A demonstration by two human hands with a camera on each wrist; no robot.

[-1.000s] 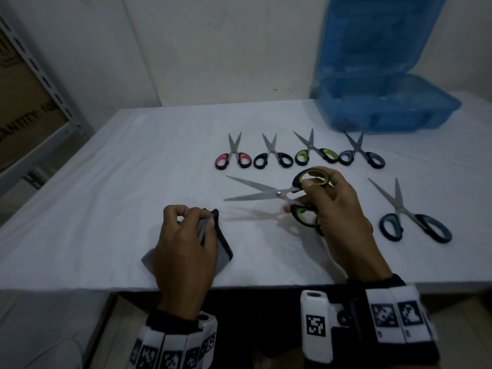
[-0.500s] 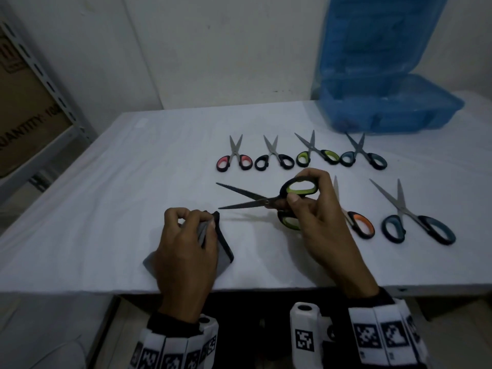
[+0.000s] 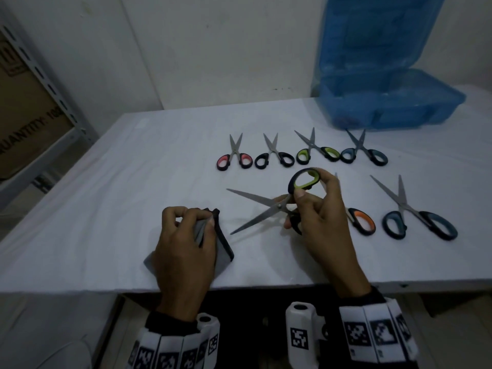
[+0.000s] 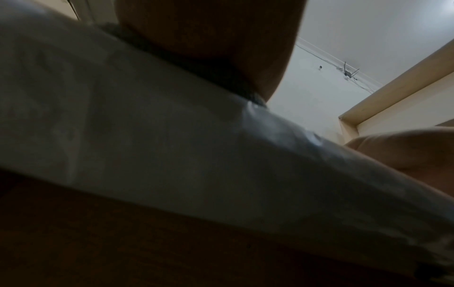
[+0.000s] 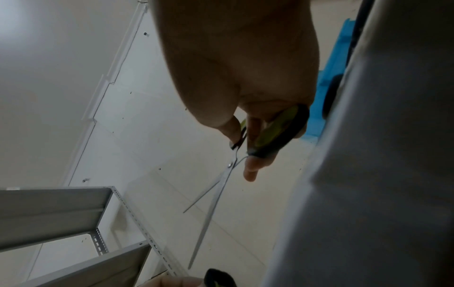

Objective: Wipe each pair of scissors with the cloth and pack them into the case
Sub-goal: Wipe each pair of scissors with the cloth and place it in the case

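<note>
Right now my right hand (image 3: 318, 209) has the big green-handled scissors (image 3: 277, 206) by the loops, thumb and fingers curled round the handles, blades spread into an open V pointing left toward the cloth. Scissors are lifted off the table, over the front middle of it. My left hand (image 3: 186, 246) sits at the table's front edge, fingers bunched and pinching the grey cloth (image 3: 213, 243), which has a dark border; part of the cloth lies under the hand on the table (image 3: 106, 209). Left wrist view is mostly dark, shows nothing useful.

Step, as I judge it: bring blades and cloth together for the wipe. To do it well I should keep the blades open, fold the cloth over one blade at a time and stroke from pivot out to tip, along the flat, never across the edge. Tips are near my left fingers, so go slow.

Further out: four small scissors (image 3: 300, 153) in a row toward the back, an orange-handled pair (image 3: 360, 221) partly behind my right hand, a large blue-handled pair (image 3: 418, 217) near the right side. Blue case (image 3: 394, 102) stands open at the back right corner; it looks to hold no scissors yet, though it's blurred.
</note>
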